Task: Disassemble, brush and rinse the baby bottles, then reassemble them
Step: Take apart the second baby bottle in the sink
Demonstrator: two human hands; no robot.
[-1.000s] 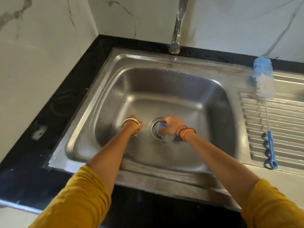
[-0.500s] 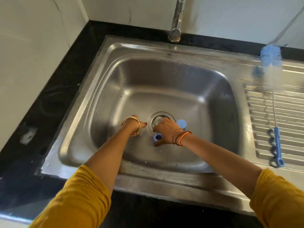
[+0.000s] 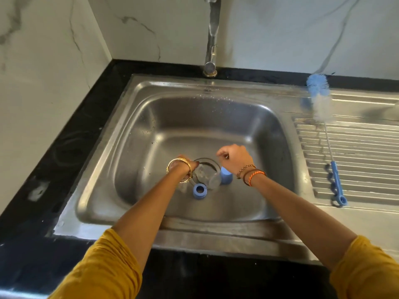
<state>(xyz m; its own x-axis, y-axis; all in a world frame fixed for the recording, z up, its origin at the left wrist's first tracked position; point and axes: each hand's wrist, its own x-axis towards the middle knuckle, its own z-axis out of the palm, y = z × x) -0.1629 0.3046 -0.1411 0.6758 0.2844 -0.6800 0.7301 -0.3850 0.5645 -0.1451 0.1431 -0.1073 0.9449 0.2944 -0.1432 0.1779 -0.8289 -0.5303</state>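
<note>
The left hand (image 3: 186, 167) is mostly hidden behind its own wrist, gripping the clear bottle (image 3: 207, 176) over the drain. Just below that grip stands a blue collar ring (image 3: 200, 191); a blue cap (image 3: 226, 176) sits right of it. The right hand (image 3: 235, 158) hovers above, fingers curled; whether they pinch anything cannot be told.

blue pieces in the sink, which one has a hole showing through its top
The blue ring nearest the front wall of the sink; its open centre faces up. The other blue cap, under the right wrist, shows a closed top.
</note>
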